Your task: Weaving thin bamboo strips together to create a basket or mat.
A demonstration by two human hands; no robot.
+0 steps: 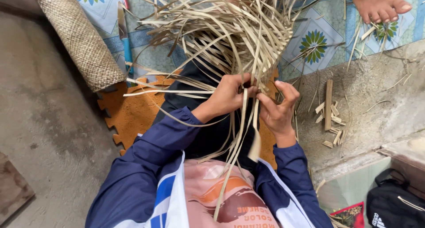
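Roll: a woven mat roll (79, 38) lies at far left on the floor, well apart from the hands.
Knife: a blue-handled knife (124, 33) lies just right of the roll, on the patterned floor mat (318, 38).
Foam tile: an orange foam tile (133, 113) shows under the dark-clad lap.
Strips: a loose fan of pale leaf strips (230, 29) spreads far from the centre, with long ends trailing near over the lap; both hands meet at its base.
Left hand: the left hand (228, 95) is curled round several strips, fingers pressed together on them.
Right hand: the right hand (279, 108) pinches one or two strips between thumb and fingers, touching the left hand.
Handling: the strips look light, thin and springy, likely to crease or split if bent sharply; best taken flat near the crossing point, not at the free tips.
Offcuts: short trimmed bits (330, 117) lie right on the concrete.
Bag: a black bag (394, 201) sits near right.
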